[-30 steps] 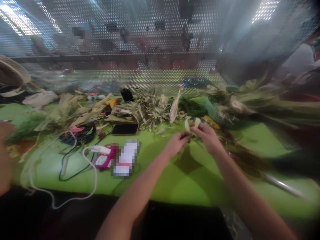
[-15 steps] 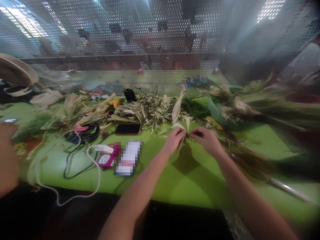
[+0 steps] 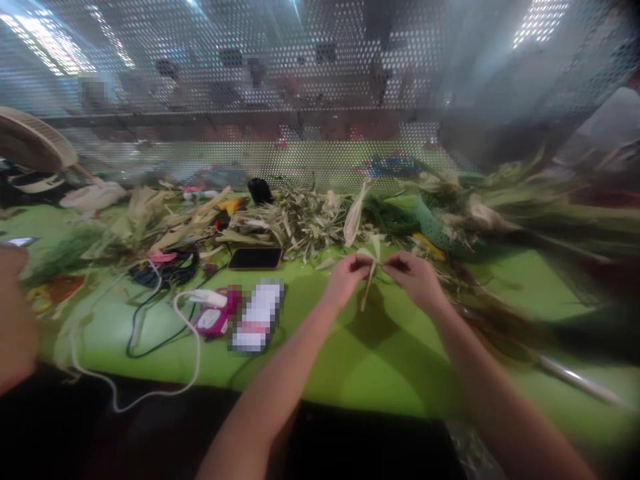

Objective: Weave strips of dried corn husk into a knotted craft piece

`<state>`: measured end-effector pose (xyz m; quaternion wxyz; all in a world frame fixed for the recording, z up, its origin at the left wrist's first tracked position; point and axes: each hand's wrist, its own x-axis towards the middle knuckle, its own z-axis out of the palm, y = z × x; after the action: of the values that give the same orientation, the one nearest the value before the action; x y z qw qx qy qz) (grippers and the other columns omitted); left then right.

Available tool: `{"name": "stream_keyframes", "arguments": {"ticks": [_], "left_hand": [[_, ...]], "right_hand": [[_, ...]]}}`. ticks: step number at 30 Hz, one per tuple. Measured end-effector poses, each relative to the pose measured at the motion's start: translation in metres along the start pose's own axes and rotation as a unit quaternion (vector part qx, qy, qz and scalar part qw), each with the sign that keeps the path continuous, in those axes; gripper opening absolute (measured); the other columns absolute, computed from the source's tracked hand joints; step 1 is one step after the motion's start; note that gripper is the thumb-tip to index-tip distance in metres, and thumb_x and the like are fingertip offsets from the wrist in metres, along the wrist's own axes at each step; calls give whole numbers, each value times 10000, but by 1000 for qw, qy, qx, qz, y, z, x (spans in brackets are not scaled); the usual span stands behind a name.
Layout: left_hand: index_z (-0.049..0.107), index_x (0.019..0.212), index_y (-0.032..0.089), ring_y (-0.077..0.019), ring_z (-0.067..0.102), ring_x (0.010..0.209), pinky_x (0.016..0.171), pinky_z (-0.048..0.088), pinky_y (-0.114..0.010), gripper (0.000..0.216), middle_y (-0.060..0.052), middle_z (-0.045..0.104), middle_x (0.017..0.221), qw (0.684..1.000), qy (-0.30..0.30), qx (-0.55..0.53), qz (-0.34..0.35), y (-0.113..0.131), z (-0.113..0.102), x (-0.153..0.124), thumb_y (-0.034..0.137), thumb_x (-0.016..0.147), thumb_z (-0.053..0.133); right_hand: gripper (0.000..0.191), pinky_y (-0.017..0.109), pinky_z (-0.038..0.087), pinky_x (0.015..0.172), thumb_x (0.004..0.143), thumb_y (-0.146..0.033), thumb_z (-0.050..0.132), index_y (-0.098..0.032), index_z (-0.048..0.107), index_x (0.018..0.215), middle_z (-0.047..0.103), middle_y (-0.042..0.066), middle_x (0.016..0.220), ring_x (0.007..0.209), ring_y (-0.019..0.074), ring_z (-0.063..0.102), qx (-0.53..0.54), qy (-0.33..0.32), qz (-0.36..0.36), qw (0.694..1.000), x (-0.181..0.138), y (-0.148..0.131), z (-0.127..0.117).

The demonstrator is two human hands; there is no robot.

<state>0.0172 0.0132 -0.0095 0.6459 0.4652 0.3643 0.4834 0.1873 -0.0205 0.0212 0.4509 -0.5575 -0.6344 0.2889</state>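
Note:
A pale green corn husk strip [image 3: 373,261] stands between my two hands over the green table [image 3: 320,353]. Two leafy ends point up and to the left, and a narrow tail hangs down below the fingers. My left hand [image 3: 349,276] is closed, pinching the strip from the left between thumb and fingers. From the right, my right hand [image 3: 414,275] is pinched closed at the strip's middle; its fingertips hide what part they grip. Just behind, an upright dried husk [image 3: 354,221] leans against the heap of husk scraps [image 3: 310,217].
To my left lie a black phone [image 3: 255,258], a lit phone [image 3: 258,317] and a magenta device [image 3: 219,313] with a white cable [image 3: 197,357]. A fan [image 3: 33,137] stands far left, near another person's arm [image 3: 15,320]. A green basket [image 3: 434,223] and husk bundles are at right.
The strip has turned between my fingers, and its narrow tail now hangs clearly down to the left. My left hand has shifted slightly; the table items have stayed put.

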Motion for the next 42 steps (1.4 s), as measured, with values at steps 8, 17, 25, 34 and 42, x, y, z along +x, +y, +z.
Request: {"name": "stream_keyframes", "arguments": {"ticks": [8, 17, 25, 34, 42], "left_hand": [[725, 857, 138, -168, 648, 752, 842, 496, -340, 265, -56, 713, 804, 998, -49, 25, -23, 4, -3, -5, 374, 855, 604], [691, 758, 132, -121, 579, 672, 721, 427, -258, 255, -32, 667, 711, 997, -21, 63, 28, 1, 3, -5, 383, 803, 691], [671, 737, 120, -116, 575, 634, 699, 432, -262, 298, -30, 652, 673, 997, -54, 49, 3, 1, 0, -4, 410, 772, 725], [710, 793, 122, -120, 564, 697, 739, 414, -263, 285, -28, 656, 727, 986, -142, 82, -18, -1, -2, -5, 402, 750, 746], [725, 859, 136, -120, 584, 721, 766, 437, -275, 326, -26, 679, 778, 996, -74, 9, -55, -2, -5, -1, 423, 713, 776]], "right_hand": [[124, 318, 482, 692, 842, -282, 622, -206, 720, 847, 727, 58, 831, 734, 202, 646, -117, -6, -99, 988, -1, 4, -2], [141, 269, 411, 607, 832, -300, 636, -197, 675, 744, 679, 28, 707, 653, 170, 589, -147, -4, -76, 986, -2, 2, 0], [259, 297, 480, 674, 777, -413, 690, -186, 681, 901, 707, 34, 801, 733, 181, 631, 13, -54, 13, 998, 2, 4, -2], [231, 275, 438, 608, 700, -382, 734, -186, 613, 695, 606, -11, 652, 629, 144, 540, 80, 17, 37, 996, -1, 3, 5], [283, 280, 469, 649, 797, -448, 685, -179, 699, 881, 699, 44, 805, 701, 156, 600, 58, -35, 55, 996, 1, -6, -3]]}}
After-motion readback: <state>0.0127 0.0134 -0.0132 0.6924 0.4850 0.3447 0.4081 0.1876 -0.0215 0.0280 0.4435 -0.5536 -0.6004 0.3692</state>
